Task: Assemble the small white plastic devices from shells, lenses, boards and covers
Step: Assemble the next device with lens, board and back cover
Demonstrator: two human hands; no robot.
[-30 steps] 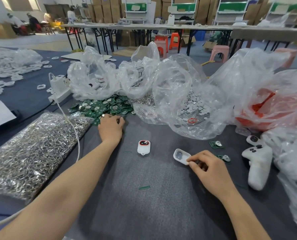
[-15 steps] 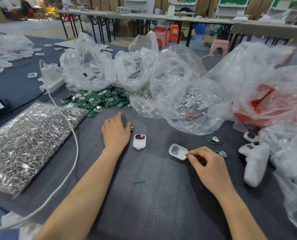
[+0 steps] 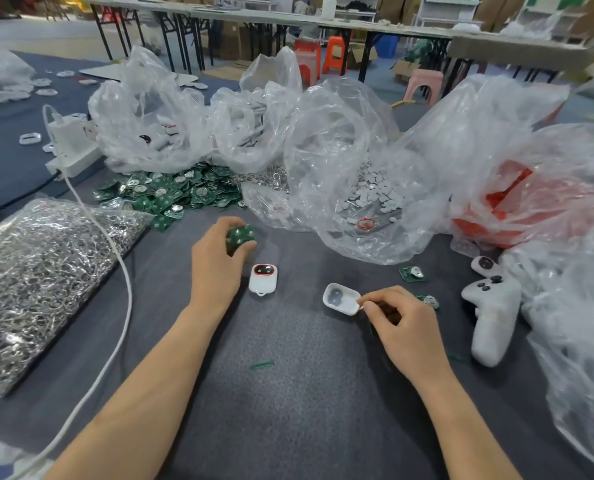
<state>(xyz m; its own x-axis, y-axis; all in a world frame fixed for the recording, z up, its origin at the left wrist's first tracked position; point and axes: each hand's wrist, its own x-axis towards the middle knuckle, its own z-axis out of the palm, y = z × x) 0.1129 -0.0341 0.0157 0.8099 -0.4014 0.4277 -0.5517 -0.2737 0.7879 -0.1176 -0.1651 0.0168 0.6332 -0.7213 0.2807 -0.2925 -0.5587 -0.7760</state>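
Board [image 3: 240, 237] sits gripped in curled fingers of left hand [image 3: 215, 268]; shell [image 3: 340, 298] lies right of it and nearer, long axis left-right, right hand [image 3: 404, 329] pinching its right end.

No text or label is legible anywhere (too blurred).

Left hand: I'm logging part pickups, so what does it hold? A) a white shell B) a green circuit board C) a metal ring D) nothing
B: the left hand grips a green circuit board in its fingertips; the right hand pinches the white shell.
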